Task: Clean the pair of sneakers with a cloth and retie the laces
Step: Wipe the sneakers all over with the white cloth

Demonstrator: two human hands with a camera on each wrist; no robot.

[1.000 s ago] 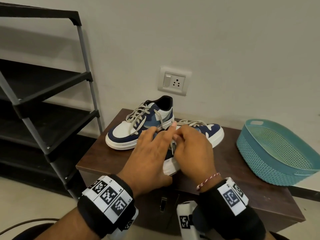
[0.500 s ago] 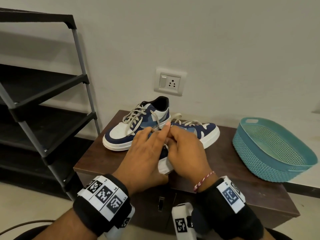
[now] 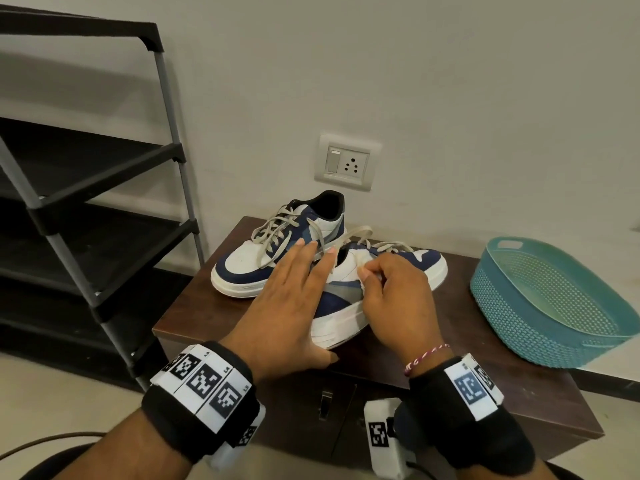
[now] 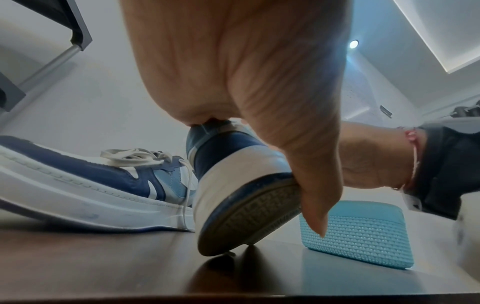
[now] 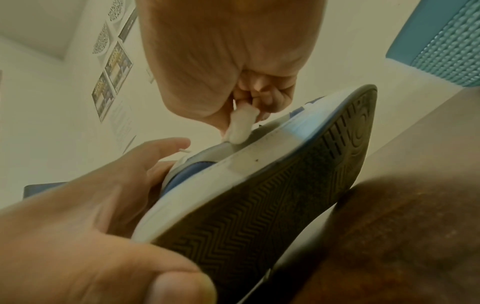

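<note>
While my left hand [image 3: 287,306] props the near shoe [image 3: 341,306] up on its heel, fingers straight along its side and thumb under the sole, my right hand [image 3: 398,299] pinches a small white cloth [image 5: 240,127] against the upper. The shoe's long axis runs away from me toward the wall, so I reckon the wipe follows that line. The far shoe [image 3: 277,251] sits behind on the table [image 3: 485,393], laces loose.

Black wristbands [image 3: 204,407] on both wrists, white panels with square black codes; red-white thread bracelet [image 3: 426,355], right wrist.
</note>
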